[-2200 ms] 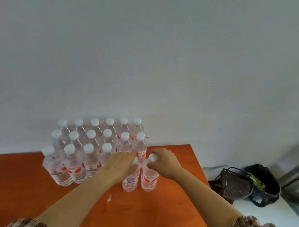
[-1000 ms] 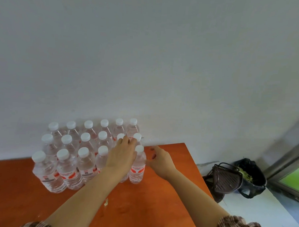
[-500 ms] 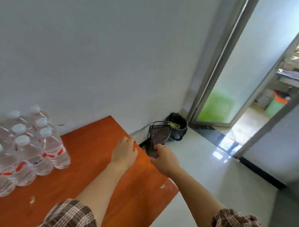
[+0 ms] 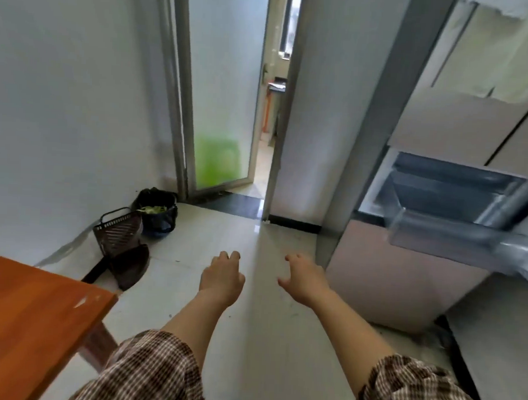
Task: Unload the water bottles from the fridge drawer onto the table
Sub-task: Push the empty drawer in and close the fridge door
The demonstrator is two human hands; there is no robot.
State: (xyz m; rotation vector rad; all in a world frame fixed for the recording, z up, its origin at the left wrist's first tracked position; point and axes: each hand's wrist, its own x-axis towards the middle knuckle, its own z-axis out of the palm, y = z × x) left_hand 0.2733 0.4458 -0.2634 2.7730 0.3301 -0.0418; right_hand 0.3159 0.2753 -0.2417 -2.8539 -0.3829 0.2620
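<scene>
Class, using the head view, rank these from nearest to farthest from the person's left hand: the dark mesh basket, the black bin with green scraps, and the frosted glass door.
From the left hand:
1. Dark mesh basket, on the floor to the left, by the wall.
2. Black bin, just behind the basket, in the corner.
3. Frosted glass door, beyond the bin, straight ahead.

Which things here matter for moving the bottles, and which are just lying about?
Part of the job:
- fridge drawer, pulled open
- table
- left hand and right hand, both empty

Just lying about:
- dustpan
- dark basket
- bin
- glass door
</scene>
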